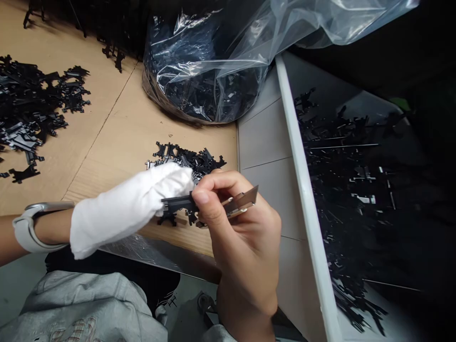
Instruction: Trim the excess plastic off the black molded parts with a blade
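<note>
My left hand (142, 197), in a white cloth glove, is closed with its fingertips at the left end of a black plastic part (176, 203). The glove hides the exact grip. My bare right hand (242, 232) is closed, thumb and index finger pinching near the part's right end. Out of the same right hand sticks a thin metal piece (242, 202) with a slanted end, like a knife blade; the fingers cover the rest of it. Just behind both hands lies a small pile of similar black plastic parts (203, 161) on the tabletop.
A larger heap of black parts (32, 102) covers the table's (107, 128) left side. Behind my hands stands a clear plastic bag (210, 90) of black parts. To the right, a pale bin wall (302, 156) rises, with many black parts (356, 190) beyond it.
</note>
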